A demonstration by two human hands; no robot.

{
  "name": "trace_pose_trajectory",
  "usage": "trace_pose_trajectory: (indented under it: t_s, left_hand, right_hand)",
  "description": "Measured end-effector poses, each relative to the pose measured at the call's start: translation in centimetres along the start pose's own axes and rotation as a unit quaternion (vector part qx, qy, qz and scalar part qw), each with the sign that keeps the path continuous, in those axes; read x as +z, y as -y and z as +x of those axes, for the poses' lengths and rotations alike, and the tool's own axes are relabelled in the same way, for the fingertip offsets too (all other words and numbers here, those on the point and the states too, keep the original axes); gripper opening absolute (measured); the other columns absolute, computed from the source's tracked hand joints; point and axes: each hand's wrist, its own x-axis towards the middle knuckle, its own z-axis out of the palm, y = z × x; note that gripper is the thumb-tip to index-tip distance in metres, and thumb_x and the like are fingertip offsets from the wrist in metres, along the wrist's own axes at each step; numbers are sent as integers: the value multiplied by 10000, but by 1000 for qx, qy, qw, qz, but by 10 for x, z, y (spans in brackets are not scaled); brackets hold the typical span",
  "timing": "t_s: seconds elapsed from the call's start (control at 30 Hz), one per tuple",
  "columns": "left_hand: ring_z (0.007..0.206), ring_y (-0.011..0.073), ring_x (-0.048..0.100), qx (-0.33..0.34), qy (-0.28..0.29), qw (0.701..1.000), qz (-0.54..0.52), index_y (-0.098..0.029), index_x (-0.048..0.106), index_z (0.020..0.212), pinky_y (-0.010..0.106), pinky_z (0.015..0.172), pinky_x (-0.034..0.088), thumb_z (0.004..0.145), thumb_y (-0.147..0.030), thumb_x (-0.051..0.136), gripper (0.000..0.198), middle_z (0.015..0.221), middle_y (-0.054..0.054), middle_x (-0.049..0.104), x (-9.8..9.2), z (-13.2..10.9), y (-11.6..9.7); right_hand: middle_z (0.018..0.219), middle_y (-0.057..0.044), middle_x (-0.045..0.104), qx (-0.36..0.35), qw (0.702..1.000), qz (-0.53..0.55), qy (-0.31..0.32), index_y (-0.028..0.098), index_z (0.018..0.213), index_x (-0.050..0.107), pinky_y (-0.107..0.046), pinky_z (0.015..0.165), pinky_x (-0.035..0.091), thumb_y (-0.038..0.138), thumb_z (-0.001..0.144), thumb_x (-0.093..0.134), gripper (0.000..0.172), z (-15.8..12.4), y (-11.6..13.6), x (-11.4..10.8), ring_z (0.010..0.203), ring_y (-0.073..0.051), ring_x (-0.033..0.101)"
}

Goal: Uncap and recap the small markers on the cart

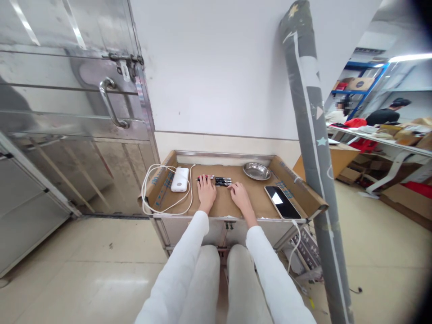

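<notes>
Several dark pens (222, 182) lie side by side in a small group on the brown cardboard surface (224, 204). My left hand (206, 192) rests palm down at their left ends, fingers stretched out. Under its fingertips shows part of a pen with red on it (211, 177); the rest is covered. At the right ends of the pens is my right hand (240, 196), its fingers slightly bent and apart, a fingertip touching or very near the lowest pen. I see no pen lifted.
A white power bank (180, 179) with a looped white cable (144, 194) lies left. On the right are a round metal dish (257, 171) and a phone (286, 206). Cardboard walls edge the surface. A tall grey roll (312, 117) leans right; two people sit beyond.
</notes>
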Motion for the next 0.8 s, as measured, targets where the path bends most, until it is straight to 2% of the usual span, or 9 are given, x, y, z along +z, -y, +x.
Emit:
trace_pose_trajectory:
  t_s: [0.17, 0.33, 0.53, 0.6, 0.7, 0.8]
  left_hand:
    - [1190, 329, 464, -22, -2, 1000, 18, -106, 518, 1161, 505, 981, 363, 873, -153, 374, 325, 1231, 227, 524, -8, -1, -6]
    - [1119, 347, 493, -64, -6, 996, 61, -50, 523, 1069, 505, 944, 358, 887, -141, 312, 293, 1158, 270, 529, -13, -6, -11]
    - [1061, 316, 520, -67, -27, 996, 57, -76, 527, 1004, 465, 914, 391, 924, -162, 273, 280, 1037, 218, 566, -12, -5, -10]
    - [1008, 286, 540, -32, -24, 997, 60, -101, 516, 993, 432, 881, 423, 947, -206, 273, 269, 992, 179, 574, -12, -2, -9]
    - [954, 222, 568, 85, 25, 996, 3, -148, 501, 1007, 348, 847, 455, 969, -249, 278, 248, 992, 119, 571, -14, 1, -12]
    - [883, 167, 597, 177, 73, 978, -79, -204, 500, 1043, 280, 790, 476, 969, -275, 327, 201, 1028, 67, 557, -19, 1, -16]
  right_hand:
    - [927, -80, 600, 4, 1000, -3, 1, 187, 946, 632, -314, 864, 396, 81, 847, 381, 290, 0, 2, -2, 903, -204, 522]
    - [932, -83, 607, 3, 1000, 2, -2, 179, 973, 623, -321, 858, 411, 95, 862, 361, 297, 0, 3, -4, 906, -209, 526]
    - [1043, -105, 603, 2, 999, 33, -29, 170, 1148, 570, -352, 895, 440, 141, 878, 354, 347, 0, 4, -3, 988, -215, 547]
    - [1123, -111, 584, -3, 998, 54, -40, 179, 1258, 506, -368, 925, 442, 154, 875, 362, 410, 0, 6, -4, 1054, -220, 539]
    - [1232, -94, 536, -18, 995, 90, -50, 234, 1377, 392, -374, 970, 432, 158, 865, 376, 518, 1, 9, -8, 1127, -210, 520]
    - [1287, -69, 500, -47, 990, 124, -44, 287, 1373, 406, -357, 1008, 411, 163, 865, 387, 524, 2, 11, -12, 1170, -194, 499]
